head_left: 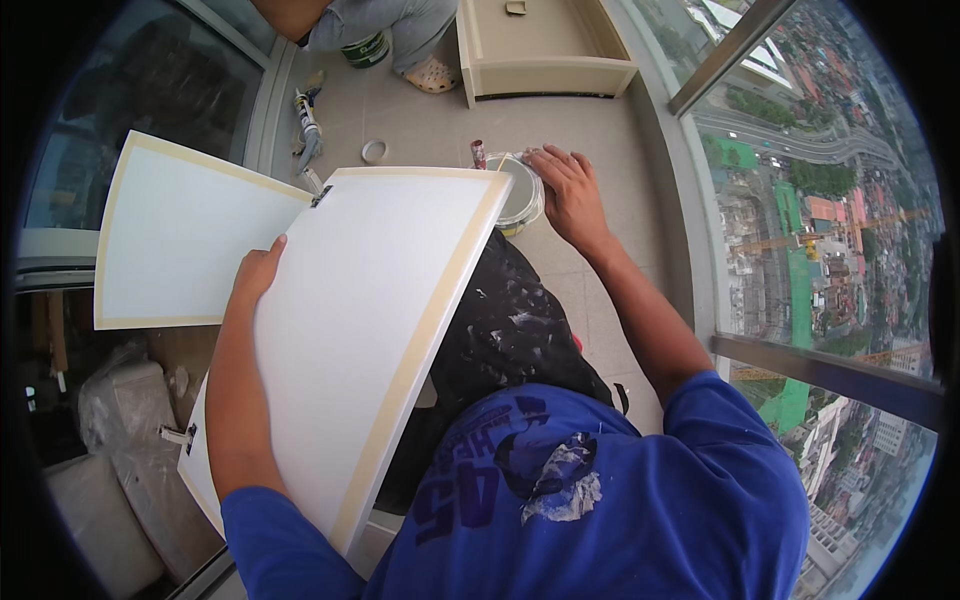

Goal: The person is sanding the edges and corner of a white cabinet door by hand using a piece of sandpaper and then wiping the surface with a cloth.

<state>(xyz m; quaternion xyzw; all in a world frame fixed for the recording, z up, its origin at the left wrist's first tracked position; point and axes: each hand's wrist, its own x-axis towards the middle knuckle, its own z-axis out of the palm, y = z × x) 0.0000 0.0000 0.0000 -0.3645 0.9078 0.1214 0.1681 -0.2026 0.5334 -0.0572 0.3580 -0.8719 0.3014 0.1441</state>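
Observation:
A large white panel (pixel 340 330) with cream tape-like strips along its edges leans across my lap. My left hand (pixel 260 272) grips its left edge, thumb on the white face and fingers hidden behind. Hinges (pixel 321 196) are fixed along that same edge. Beyond the panel's far right corner stands a round can (pixel 520 205) with a pale, smeared rim. My right hand (pixel 568 195) is over this rim, fingers bent and close together. Something pale shows at its fingertips, too small to name. A red-handled tool (pixel 478 154) pokes up at the can's left side.
A second white panel (pixel 190 240) leans at the left. Ahead lie a caulking gun (pixel 308 125) and a tape roll (pixel 374 151). Another person's leg (pixel 395 30), a green bucket (pixel 367 50) and a cream drawer-like box (pixel 545 75) are farther off. Windows (pixel 800 200) line the right.

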